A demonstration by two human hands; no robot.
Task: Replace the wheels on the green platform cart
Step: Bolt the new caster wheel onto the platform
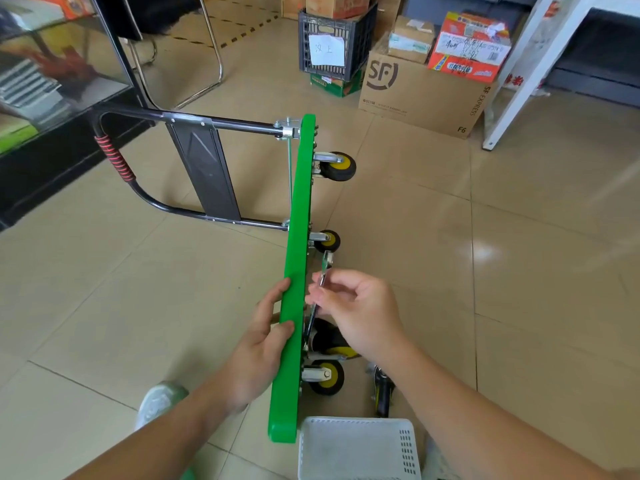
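The green cart [294,271] stands on its long edge in the middle of the view, running from 12 o'clock down to 6 o'clock. Its black handle [207,168] lies out toward 9 o'clock and its underside faces 3 o'clock. The left hand [263,341] grips the upper edge of the deck, thumb and fingertips hooked over the green rim; it looks to be the brace. The right hand [356,306] pinches a wrench [325,268] between thumb and first fingers, with the other fingers loosely curled. The top end of the tool points to 12 o'clock, just below the small wheel [329,241]. Its lower end runs down toward the mounting of a wheel half hidden behind that hand, above the near wheel [327,377]. I cannot tell whether either end sits on a nut. The step appears to be loosening or tightening a wheel's fastening. To do it well, the wrench should be seated square and fully on the nut before any turn. A fuller grip lower on the shank would probably give more leverage than this fingertip pinch. The left hand should push against the turning force so the deck does not tip toward 9 o'clock. A loose wheel [382,389] lies on the floor at 5 o'clock, just beside a white basket [356,448], which could take removed nuts.
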